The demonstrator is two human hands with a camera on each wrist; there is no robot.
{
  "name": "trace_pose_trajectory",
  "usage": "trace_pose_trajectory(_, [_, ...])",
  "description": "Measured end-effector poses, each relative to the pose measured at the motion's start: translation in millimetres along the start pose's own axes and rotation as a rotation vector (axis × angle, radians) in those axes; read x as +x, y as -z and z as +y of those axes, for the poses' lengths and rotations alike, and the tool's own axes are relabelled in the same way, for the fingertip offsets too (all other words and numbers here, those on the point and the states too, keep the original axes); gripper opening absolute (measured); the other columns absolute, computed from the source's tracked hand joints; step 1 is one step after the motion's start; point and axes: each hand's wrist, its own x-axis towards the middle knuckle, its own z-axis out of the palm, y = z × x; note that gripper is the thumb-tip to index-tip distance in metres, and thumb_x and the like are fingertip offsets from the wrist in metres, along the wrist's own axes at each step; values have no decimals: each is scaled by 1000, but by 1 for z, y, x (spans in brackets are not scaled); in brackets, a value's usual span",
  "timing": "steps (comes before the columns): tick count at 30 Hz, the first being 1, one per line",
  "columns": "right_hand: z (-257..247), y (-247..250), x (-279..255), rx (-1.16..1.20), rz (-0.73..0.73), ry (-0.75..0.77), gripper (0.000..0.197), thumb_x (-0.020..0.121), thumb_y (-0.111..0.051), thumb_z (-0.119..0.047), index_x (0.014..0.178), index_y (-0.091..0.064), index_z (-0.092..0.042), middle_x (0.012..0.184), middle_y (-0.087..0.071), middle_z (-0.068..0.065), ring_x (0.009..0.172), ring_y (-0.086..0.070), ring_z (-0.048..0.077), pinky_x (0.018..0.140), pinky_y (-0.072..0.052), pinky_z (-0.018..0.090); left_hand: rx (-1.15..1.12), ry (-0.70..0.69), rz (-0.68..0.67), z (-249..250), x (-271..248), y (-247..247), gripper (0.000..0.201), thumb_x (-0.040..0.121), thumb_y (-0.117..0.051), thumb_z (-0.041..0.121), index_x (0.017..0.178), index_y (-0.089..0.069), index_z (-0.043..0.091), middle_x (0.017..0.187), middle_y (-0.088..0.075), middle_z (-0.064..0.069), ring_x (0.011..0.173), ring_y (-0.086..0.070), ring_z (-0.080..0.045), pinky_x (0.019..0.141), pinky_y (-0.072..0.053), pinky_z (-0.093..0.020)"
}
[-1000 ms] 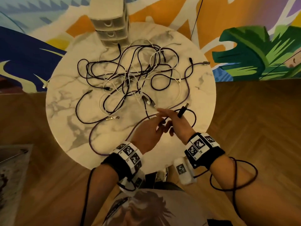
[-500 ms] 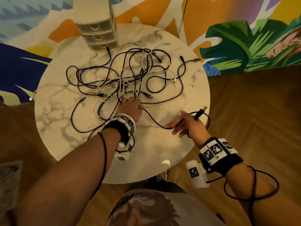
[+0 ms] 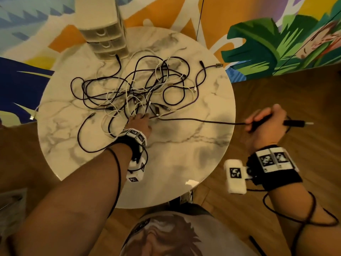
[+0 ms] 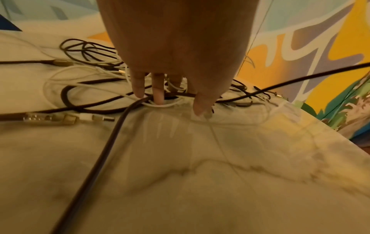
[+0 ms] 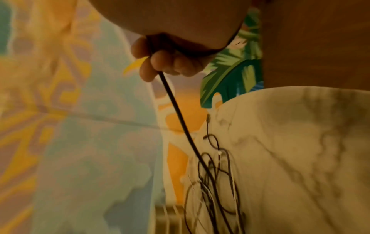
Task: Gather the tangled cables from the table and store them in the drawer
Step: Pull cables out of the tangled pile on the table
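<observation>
A tangle of black and white cables (image 3: 140,91) covers the far half of the round marble table (image 3: 184,154). My left hand (image 3: 139,121) presses straight fingers (image 4: 158,93) down on the near edge of the tangle. My right hand (image 3: 263,122) is off the table's right edge, its fingers (image 5: 160,63) curled round a black cable (image 3: 203,120) that runs taut from the tangle to it. The cable's plug (image 3: 297,123) sticks out to the right of the fist. A small white drawer unit (image 3: 105,39) stands at the table's far edge, drawers closed.
Loose cable ends lie near the table's left edge (image 3: 33,117) and far right (image 3: 219,65). A painted mural wall (image 3: 276,43) rises behind the table. Wooden floor (image 3: 276,100) surrounds it. A black cord (image 3: 295,215) loops round my right forearm.
My left hand reached forward onto the tangle and stays pressing it. My right hand pulled its black cable rightward past the table edge, drawing it straight and taut.
</observation>
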Motion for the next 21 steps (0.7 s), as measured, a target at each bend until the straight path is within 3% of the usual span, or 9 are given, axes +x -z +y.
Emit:
trace_pose_trajectory(2, [-7,7,9,40,37,-49,65,98,-32,-30,35,-42,-18,37,-47,4,34,-40,19,40,-26,19,26,12,-36,-4,-5,5,57,89,-49,26,142,-30,21,145,-30,-13,129,-33,-40,101,-39,-49])
trace_pose_trajectory(4, [-5,7,9,44,-3,-95,64,98,-33,-30,36,-44,-18,38,-49,5,34,-41,19,40,-28,19,101,-8,50,8,-15,14,57,87,-53,28,139,-32,21,146,-27,-13,123,-41,-39,94,-44,-46])
trace_pose_trajectory(7, [8,-3,-8,10,-109,-183,63,98,-34,-29,37,-45,-17,39,-49,7,33,-39,20,39,-29,17,46,-271,295,49,-38,16,66,86,-55,31,145,-24,24,147,-28,-9,112,-53,-32,85,-48,-41])
trace_pose_trajectory(9, [14,-13,-24,-1,-218,-240,64,99,-32,-30,37,-45,-17,41,-48,7,33,-36,19,40,-29,17,-78,-453,250,73,-46,7,66,88,-55,32,146,-24,22,144,-34,-8,111,-54,-29,84,-49,-39])
trace_pose_trajectory(10, [14,-18,-29,-5,-269,-260,65,99,-30,-31,38,-46,-16,42,-49,8,33,-35,19,40,-30,17,-128,-462,172,77,-45,0,57,91,-54,31,142,-34,18,140,-40,-10,116,-52,-28,88,-47,-38])
trace_pose_trajectory(13, [1,-23,-22,23,-311,-271,66,102,-24,-38,51,-59,-13,51,-59,11,35,-38,19,42,-33,17,-250,-237,122,51,-36,-15,28,96,-45,24,108,-61,4,113,-60,-20,108,-55,-33,87,-39,-35])
trace_pose_trajectory(15, [-5,-14,-4,-102,-246,-301,68,100,-19,-50,83,-68,-7,68,-69,11,38,-42,17,42,-34,18,-341,-97,208,22,-35,-17,26,95,-47,19,104,-64,2,108,-64,-21,104,-58,-35,87,-41,-36])
trace_pose_trajectory(17, [-2,0,4,-411,-232,-308,72,98,-18,-59,106,-63,-2,76,-71,9,38,-44,15,39,-33,17,-405,-13,290,5,-40,-8,27,95,-46,21,110,-64,7,110,-64,-19,105,-59,-36,87,-44,-39])
trace_pose_trajectory(21, [28,-7,-36,-866,-603,-355,68,99,-22,-53,99,-65,0,73,-67,16,31,-43,14,32,-28,15,-298,13,414,33,-56,26,30,96,-41,30,114,-61,19,114,-65,-10,106,-57,-31,83,-44,-37])
